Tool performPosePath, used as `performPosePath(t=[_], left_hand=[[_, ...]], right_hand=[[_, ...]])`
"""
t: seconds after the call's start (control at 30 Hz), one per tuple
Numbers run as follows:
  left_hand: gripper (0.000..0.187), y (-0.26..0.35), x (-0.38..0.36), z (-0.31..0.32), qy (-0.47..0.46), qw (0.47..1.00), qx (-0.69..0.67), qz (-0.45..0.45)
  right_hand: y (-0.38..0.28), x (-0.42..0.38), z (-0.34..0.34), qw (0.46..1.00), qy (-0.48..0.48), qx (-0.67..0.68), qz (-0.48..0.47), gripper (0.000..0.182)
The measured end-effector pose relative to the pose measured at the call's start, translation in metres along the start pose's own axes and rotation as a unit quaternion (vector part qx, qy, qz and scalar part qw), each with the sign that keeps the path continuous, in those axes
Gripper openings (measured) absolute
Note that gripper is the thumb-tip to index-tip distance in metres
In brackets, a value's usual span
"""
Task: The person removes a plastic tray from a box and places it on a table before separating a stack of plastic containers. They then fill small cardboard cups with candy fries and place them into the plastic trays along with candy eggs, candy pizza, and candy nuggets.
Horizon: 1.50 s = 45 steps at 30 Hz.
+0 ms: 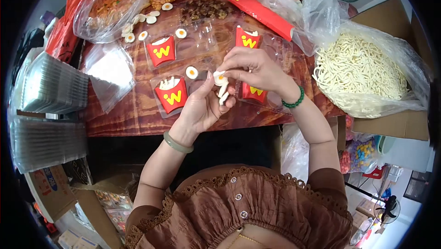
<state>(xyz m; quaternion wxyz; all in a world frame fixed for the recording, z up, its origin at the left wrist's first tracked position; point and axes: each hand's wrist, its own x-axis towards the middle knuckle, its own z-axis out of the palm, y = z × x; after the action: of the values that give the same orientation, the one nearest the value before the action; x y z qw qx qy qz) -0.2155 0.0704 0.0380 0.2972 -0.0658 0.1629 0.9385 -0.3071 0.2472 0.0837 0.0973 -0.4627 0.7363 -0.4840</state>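
Observation:
My left hand (202,106) is half curled, palm up, and cradles several small egg-shaped pieces. Between the fingertips of my right hand (257,67) and my left thumb is a fried-egg-shaped candy (220,78), white with an orange yolk; both hands touch it. Below my hands, clear plastic trays hold red fries cartons with a yellow emblem. One carton (172,96) with white sticks lies left of my left hand, beside a fried-egg candy (191,72). Farther back is another carton (161,52) with an egg candy (181,33). A carton (252,94) lies partly hidden under my right hand.
Stacked clear trays (55,81) stand at the left edge. A bag of white sticks (363,67) sits in a cardboard box (390,127) on the right. Bags of orange pieces (110,10), loose egg candies (138,19), dark pieces (204,10) and a long red packet (262,15) lie at the back.

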Motion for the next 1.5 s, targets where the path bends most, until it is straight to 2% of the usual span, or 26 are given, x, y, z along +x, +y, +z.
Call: performPosePath(t=[0.07,0.1,0.17,0.23,0.27,0.3,0.4,0.47,0.53,0.63,0.7,0.73,0.8,0.87,0.9,0.97,1.03,1.1,1.13,1.17,1.23,1.27,1.3,1.37,1.4,1.5], left_hand=[[0.041,-0.004,0.013,-0.004,-0.049,0.986,-0.151,-0.052],[0.039,-0.006,0.019,-0.003,-0.035,0.985,-0.155,-0.067],[0.038,-0.012,0.032,-0.01,-0.033,0.989,-0.125,-0.078],[0.035,-0.012,0.039,-0.009,0.003,0.994,-0.069,-0.082],[0.035,-0.012,0.041,-0.006,0.002,0.994,-0.069,-0.084],[0.034,-0.013,0.043,-0.001,0.019,0.997,-0.024,-0.077],[0.034,-0.015,0.049,0.009,0.056,0.995,0.041,-0.072],[0.034,-0.018,0.054,0.012,0.077,0.992,0.06,-0.073],[0.035,-0.02,0.056,0.013,0.092,0.991,0.067,-0.073],[0.036,-0.022,0.059,0.011,0.084,0.99,0.076,-0.081],[0.036,-0.024,0.06,0.012,0.09,0.989,0.082,-0.079],[0.036,-0.024,0.06,0.014,0.095,0.989,0.087,-0.074],[0.037,-0.024,0.061,0.017,0.1,0.988,0.094,-0.072],[0.038,-0.026,0.061,0.02,0.104,0.987,0.1,-0.074],[0.038,-0.027,0.061,0.023,0.095,0.987,0.111,-0.064],[0.034,-0.033,0.063,0.025,0.053,0.991,0.112,-0.05],[0.03,-0.04,0.061,0.025,0.05,0.989,0.133,-0.044],[0.024,-0.045,0.057,0.031,0.056,0.986,0.155,-0.032],[0.024,-0.05,0.054,0.03,0.055,0.986,0.155,-0.035],[0.025,-0.056,0.053,0.026,0.063,0.976,0.201,-0.047],[0.032,-0.069,0.051,0.021,0.063,0.964,0.249,-0.069],[0.032,-0.075,0.05,0.02,0.061,0.964,0.249,-0.071],[0.036,-0.081,0.049,0.019,0.067,0.955,0.278,-0.076],[0.046,-0.088,0.051,0.017,0.079,0.945,0.305,-0.093],[0.046,-0.09,0.051,0.015,0.08,0.944,0.306,-0.091],[0.047,-0.091,0.048,0.007,0.091,0.948,0.293,-0.084]], right_hand=[[0.005,-0.008,-0.004,0.992,0.03,-0.058,-0.106,0.024],[0.0,-0.012,-0.006,0.99,0.03,-0.071,-0.121,0.022],[-0.008,-0.021,-0.011,0.994,0.069,-0.002,-0.085,0.018],[0.003,-0.027,-0.029,0.98,0.182,0.063,0.06,0.014],[0.012,-0.027,-0.041,0.948,0.253,0.122,0.151,0.013],[0.036,-0.032,-0.061,0.946,0.256,0.06,0.189,0.012],[0.075,-0.044,-0.108,0.918,0.154,-0.154,0.332,0.017],[0.129,-0.052,-0.119,0.926,0.139,-0.142,0.32,0.017],[0.13,-0.048,-0.116,0.934,0.125,-0.128,0.31,0.017],[0.121,-0.041,-0.104,0.914,0.126,-0.208,0.324,0.017],[0.115,-0.041,-0.095,0.87,0.177,-0.366,0.279,0.018],[0.098,-0.038,-0.092,0.87,0.178,-0.363,0.281,0.018],[0.062,-0.037,-0.087,0.934,0.194,-0.11,0.28,0.022],[0.046,-0.048,-0.069,0.959,0.098,0.125,0.236,0.023],[-0.004,-0.041,-0.072,0.939,-0.003,0.09,0.331,0.022],[0.002,-0.058,-0.058,0.983,-0.017,0.023,0.181,0.02],[-0.01,-0.07,-0.058,0.986,0.011,-0.023,0.164,0.017],[-0.029,-0.084,-0.058,0.961,0.127,-0.055,0.241,0.013],[-0.031,-0.094,-0.056,0.932,0.17,-0.008,0.32,0.01],[-0.03,-0.102,-0.055,0.932,0.171,-0.009,0.321,0.01],[-0.021,-0.119,-0.047,0.916,0.165,-0.224,0.288,0.012],[-0.004,-0.13,-0.041,0.922,0.165,-0.256,0.238,0.015],[0.006,-0.136,-0.036,0.921,0.167,-0.258,0.24,0.015],[0.019,-0.138,-0.025,0.895,0.146,-0.378,0.184,0.015],[0.02,-0.141,-0.018,0.896,0.127,-0.363,0.224,0.013],[0.027,-0.144,-0.019,0.929,0.136,-0.289,0.187,0.011]])
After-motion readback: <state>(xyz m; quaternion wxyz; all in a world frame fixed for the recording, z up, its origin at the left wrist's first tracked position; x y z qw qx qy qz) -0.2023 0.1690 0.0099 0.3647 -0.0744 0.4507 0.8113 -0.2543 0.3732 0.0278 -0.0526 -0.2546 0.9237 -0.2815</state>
